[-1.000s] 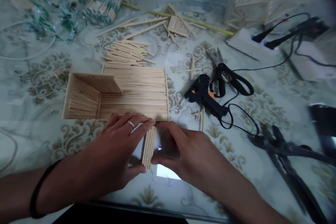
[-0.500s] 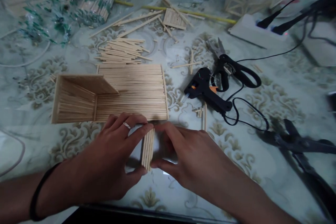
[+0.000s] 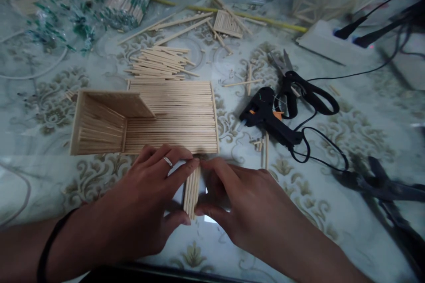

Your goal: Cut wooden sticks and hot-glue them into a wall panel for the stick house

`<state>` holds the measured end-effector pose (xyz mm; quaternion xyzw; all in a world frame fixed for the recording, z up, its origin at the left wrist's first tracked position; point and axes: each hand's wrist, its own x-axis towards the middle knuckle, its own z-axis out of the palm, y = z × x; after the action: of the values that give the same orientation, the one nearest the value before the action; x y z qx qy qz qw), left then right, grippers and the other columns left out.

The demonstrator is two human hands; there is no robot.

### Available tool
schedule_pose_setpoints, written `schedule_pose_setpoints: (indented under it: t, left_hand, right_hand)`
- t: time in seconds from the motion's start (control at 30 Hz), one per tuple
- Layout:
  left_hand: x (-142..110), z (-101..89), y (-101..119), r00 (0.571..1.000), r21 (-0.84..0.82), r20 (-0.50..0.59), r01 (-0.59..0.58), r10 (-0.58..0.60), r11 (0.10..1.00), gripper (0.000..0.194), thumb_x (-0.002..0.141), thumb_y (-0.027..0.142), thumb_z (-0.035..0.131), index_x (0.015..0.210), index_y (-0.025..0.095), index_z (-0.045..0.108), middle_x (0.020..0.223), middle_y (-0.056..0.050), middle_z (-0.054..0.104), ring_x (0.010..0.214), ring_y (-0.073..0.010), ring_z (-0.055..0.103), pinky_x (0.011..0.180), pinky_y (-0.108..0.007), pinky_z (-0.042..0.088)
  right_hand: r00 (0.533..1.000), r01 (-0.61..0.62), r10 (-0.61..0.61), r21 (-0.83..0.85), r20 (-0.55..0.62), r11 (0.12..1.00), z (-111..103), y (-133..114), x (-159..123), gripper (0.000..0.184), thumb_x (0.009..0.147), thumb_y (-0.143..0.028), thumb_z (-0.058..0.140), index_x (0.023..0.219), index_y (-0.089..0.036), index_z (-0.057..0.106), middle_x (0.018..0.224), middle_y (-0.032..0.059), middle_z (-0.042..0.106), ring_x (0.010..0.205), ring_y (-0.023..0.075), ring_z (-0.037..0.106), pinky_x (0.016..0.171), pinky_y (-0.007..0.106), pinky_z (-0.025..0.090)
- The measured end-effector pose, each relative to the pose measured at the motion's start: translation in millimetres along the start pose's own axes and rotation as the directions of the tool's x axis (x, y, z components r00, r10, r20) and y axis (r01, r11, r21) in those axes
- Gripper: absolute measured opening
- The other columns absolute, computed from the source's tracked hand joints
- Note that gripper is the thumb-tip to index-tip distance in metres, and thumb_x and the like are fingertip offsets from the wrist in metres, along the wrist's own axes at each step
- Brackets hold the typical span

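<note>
A narrow panel of several thin wooden sticks [image 3: 191, 192] laid side by side stands between my hands at the front of the table. My left hand [image 3: 146, 203], with a ring and a black wristband, grips its left side, fingertips at the far end and thumb at the near end. From the right, my right hand [image 3: 244, 199] pinches the same panel with index finger and thumb at its two ends. Just beyond my fingers lies a larger stick structure [image 3: 179, 119], a flat base with upright walls on its left. Some of its front edge is hidden by my left hand.
Right of the structure lie a black glue gun [image 3: 274, 119], black-handled scissors [image 3: 310, 93] and dark pliers [image 3: 381, 181]. Loose sticks [image 3: 161, 63] and a small stick panel [image 3: 229, 24] lie behind. A power strip [image 3: 327, 42] sits back right, wrapped stick bundles [image 3: 129, 0] back left.
The whole view has shifted slightly, so things appear a little further right. Both hands keep their hold on the narrow stick panel, with hardly any change in the fingers.
</note>
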<state>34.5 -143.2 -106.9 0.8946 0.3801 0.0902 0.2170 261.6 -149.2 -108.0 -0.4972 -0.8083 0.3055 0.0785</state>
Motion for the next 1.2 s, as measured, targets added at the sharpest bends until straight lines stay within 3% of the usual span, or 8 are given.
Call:
schedule_pose_setpoints:
  t: [0.13, 0.4, 0.57, 0.67, 0.83, 1.2]
  left_hand:
    - [-0.2, -1.3, -1.9, 0.999, 0.027, -0.032, -0.019, 0.020, 0.999, 0.088, 0.078, 0.020, 0.090, 0.152, 0.016, 0.044, 0.140, -0.013, 0.071, 0.124, -0.0353, 0.068, 0.103, -0.054, 0.052]
    - [-1.7, -7.2, -3.9, 0.995, 0.010, -0.051, -0.082, 0.082, 0.997, 0.050, 0.094, 0.018, 0.071, 0.141, 0.023, 0.053, 0.141, -0.007, 0.075, 0.126, -0.0308, 0.072, 0.103, -0.048, 0.052]
    - [-3.4, -3.8, -5.9, 0.990, 0.031, -0.099, -0.097, 0.100, 0.995, 0.044, 0.094, 0.029, 0.078, 0.134, 0.024, 0.061, 0.140, -0.006, 0.076, 0.125, -0.0317, 0.072, 0.103, -0.051, 0.051]
    - [-3.7, -4.2, -6.4, 0.993, 0.041, -0.075, -0.090, 0.093, 0.995, 0.045, 0.093, 0.027, 0.079, 0.134, 0.024, 0.061, 0.140, -0.006, 0.077, 0.126, -0.0306, 0.072, 0.104, -0.051, 0.051]
    - [-2.9, -7.5, -4.7, 0.994, 0.031, -0.069, -0.088, 0.089, 0.996, 0.041, 0.093, 0.026, 0.080, 0.131, 0.023, 0.063, 0.140, -0.006, 0.076, 0.125, -0.0315, 0.071, 0.101, -0.051, 0.052]
    - [-2.5, -4.4, -8.9, 0.984, 0.062, -0.098, -0.142, 0.147, 0.988, 0.033, 0.096, 0.028, 0.074, 0.128, 0.021, 0.065, 0.137, -0.008, 0.076, 0.120, -0.0305, 0.072, 0.099, -0.049, 0.055]
  right_hand:
    - [1.000, 0.014, -0.014, 0.007, -0.025, 1.000, -0.5, 1.8, -0.5, 0.052, 0.075, -0.018, 0.097, 0.109, -0.020, 0.059, 0.079, -0.0022, 0.074, 0.066, 0.0248, 0.074, 0.059, 0.033, 0.042]
    - [1.000, 0.017, -0.017, 0.092, -0.001, 0.996, -2.1, 7.1, -0.6, 0.045, 0.082, -0.013, 0.090, 0.116, -0.019, 0.062, 0.095, 0.0023, 0.081, 0.077, 0.0247, 0.078, 0.064, 0.034, 0.052]
    - [1.000, -0.003, 0.006, 0.099, -0.029, 0.995, -2.4, 9.8, 0.5, 0.033, 0.089, -0.012, 0.083, 0.117, -0.019, 0.065, 0.091, 0.0017, 0.081, 0.072, 0.0239, 0.077, 0.061, 0.034, 0.053]
    - [0.998, 0.025, -0.018, 0.128, -0.055, 0.991, -4.6, 12.3, 0.6, 0.027, 0.096, -0.011, 0.074, 0.121, -0.020, 0.067, 0.098, 0.0020, 0.082, 0.081, 0.0238, 0.079, 0.067, 0.034, 0.058]
    - [0.997, 0.072, -0.065, 0.193, -0.045, 0.979, -10.2, 15.6, -0.6, 0.037, 0.102, -0.011, 0.069, 0.136, -0.027, 0.065, 0.119, 0.0004, 0.083, 0.102, 0.0206, 0.081, 0.089, 0.034, 0.062]
    - [0.999, 0.042, -0.042, 0.172, -0.001, 0.984, -8.9, 18.1, -4.6, 0.046, 0.097, -0.012, 0.075, 0.140, -0.025, 0.065, 0.112, 0.0043, 0.082, 0.099, 0.0246, 0.080, 0.087, 0.036, 0.064]
